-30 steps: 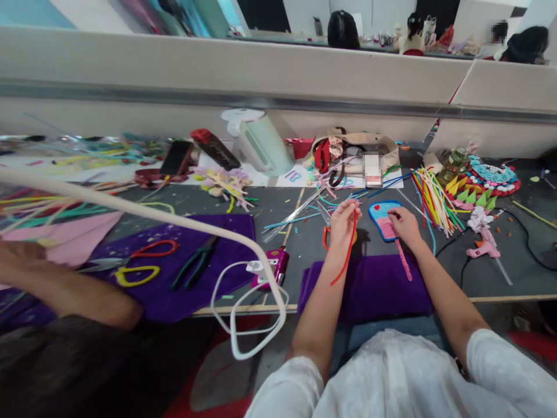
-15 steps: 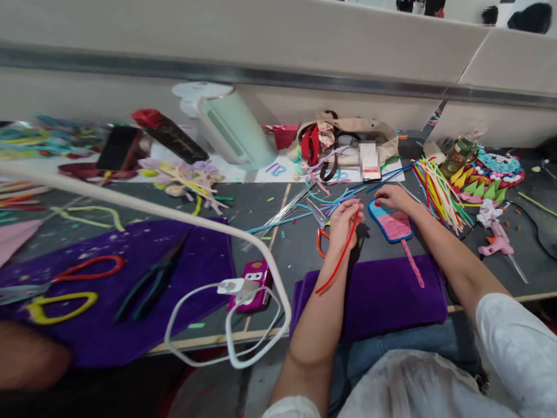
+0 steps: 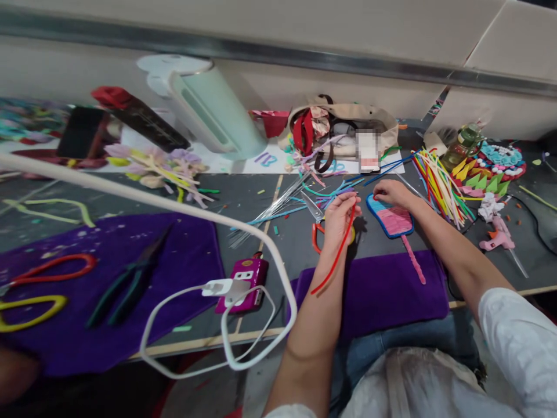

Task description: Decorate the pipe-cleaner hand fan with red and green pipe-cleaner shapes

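My left hand point(image 3: 342, 216) is closed on a red pipe cleaner point(image 3: 334, 268), whose long end hangs down over my forearm. My right hand point(image 3: 391, 194) rests at the top left of a flat pink and blue popsicle-shaped piece point(image 3: 397, 220) with a blue border and a pink stick. Its fingers are bent together, and what is between them, if anything, is too small to make out. The piece's stick lies over a folded purple cloth point(image 3: 391, 290). Scissors with orange and yellow handles point(image 3: 317, 237) lie partly hidden behind my left hand.
Colourful pipe cleaners point(image 3: 439, 188) and a pink glue gun point(image 3: 498, 235) lie on the right. A white cable point(image 3: 195, 215) arches across the left, near a purple power socket point(image 3: 248, 278). Pliers point(image 3: 130, 281) rest on purple cloth. A mint-green container point(image 3: 217, 110) stands behind.
The view has shifted, so things on the left sit further left. Both hands keep nearly the same places, and the red pipe cleaner is still held in my left hand.
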Tool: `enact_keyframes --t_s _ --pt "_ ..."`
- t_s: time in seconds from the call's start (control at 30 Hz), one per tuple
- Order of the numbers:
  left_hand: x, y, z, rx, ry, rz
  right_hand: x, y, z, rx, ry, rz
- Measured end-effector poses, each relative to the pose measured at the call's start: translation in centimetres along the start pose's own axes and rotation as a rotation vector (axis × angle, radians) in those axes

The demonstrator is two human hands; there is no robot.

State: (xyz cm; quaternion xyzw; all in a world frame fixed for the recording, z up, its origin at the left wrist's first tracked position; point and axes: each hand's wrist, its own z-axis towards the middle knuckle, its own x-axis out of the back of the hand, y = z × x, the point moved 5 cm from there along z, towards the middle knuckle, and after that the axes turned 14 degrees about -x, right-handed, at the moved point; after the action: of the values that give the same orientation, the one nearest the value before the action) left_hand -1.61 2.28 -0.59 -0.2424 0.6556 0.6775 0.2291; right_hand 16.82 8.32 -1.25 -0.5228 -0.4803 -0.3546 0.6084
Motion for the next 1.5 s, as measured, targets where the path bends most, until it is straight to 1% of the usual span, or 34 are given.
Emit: enact_keyframes --t_s 0.17,0.23,0.27,0.33,0.4,0.47,0.53,0.6,0.7,0.77,0.87,0.93,1.0,1.07,1.13,1.2,1.3,1.4,1.5 --pt "0.2 -0.2 0.0 0.007 0.016 0.005 0.4 -0.4 -0.1 -0.018 -0.009 -0.02" --pt "0.1 -0.2 0.0 0.007 0.016 0.015 1.2 -0.4 -0.3 -0.032 0.025 0.018" --pt "0.1 -0.2 -0.1 0.006 0.014 0.019 2.0 -0.3 -0.6 -0.051 0.071 0.062" --pt "0.0 -0.2 -0.2 0.011 0.004 0.017 3.8 -0.2 -1.6 -0.108 0.209 0.208" --pt "-0.3 -0.3 -0.3 0.025 -0.017 0.001 5.4 -0.4 -3.4 -0.168 0.339 0.403" --pt "-0.6 -0.4 -0.5 0.03 -0.048 -0.02 6.1 -1.4 -5.5 -0.205 0.377 0.631" --pt "-0.9 -0.4 -0.7 0.01 -0.076 -0.033 5.9 -3.1 -7.5 -0.244 0.328 0.805" --pt "-1.2 -0.4 -0.9 -0.015 -0.1 -0.02 5.2 -4.8 -9.2 -0.283 0.292 0.921" --pt "-1.4 -0.5 -1.2 -0.042 -0.112 0.044 4.1 -6.4 -10.7 -0.325 0.294 1.04" --pt "-1.6 -0.6 -1.3 -0.08 -0.119 0.093 3.1 -6.8 -10.8 -0.346 0.249 1.093" --pt "-1.8 -0.6 -1.4 -0.143 -0.155 0.162 1.9 -6.7 -10.7 -0.35 0.134 1.123" --pt "-1.8 -0.5 -1.3 -0.165 -0.197 0.22 1.7 -6.4 -10.9 -0.352 0.088 1.111" --pt "-1.5 -0.3 -1.2 -0.198 -0.246 0.32 1.9 -5.8 -11.4 -0.357 0.085 1.062" --pt "-1.4 0.3 -1.1 -0.291 -0.312 0.495 2.5 -5.4 -12.1 -0.356 0.092 0.989" --pt "-1.6 1.2 -1.3 -0.442 -0.402 0.705 3.0 -5.0 -12.9 -0.353 0.091 0.926" --pt "-2.2 1.8 -1.8 -0.6 -0.518 0.888 3.4 -4.7 -13.5 -0.354 0.085 0.887" --pt "-3.1 2.0 -2.7 -0.783 -0.678 1.075 3.6 -4.4 -14.1 -0.36 0.081 0.846" --pt "-3.7 1.6 -3.4 -0.904 -0.77 1.213 3.6 -4.4 -14.1 -0.357 0.091 0.839" --pt "-3.9 1.2 -3.7 -0.963 -0.794 1.313 3.6 -4.5 -13.9 -0.357 0.117 0.867"
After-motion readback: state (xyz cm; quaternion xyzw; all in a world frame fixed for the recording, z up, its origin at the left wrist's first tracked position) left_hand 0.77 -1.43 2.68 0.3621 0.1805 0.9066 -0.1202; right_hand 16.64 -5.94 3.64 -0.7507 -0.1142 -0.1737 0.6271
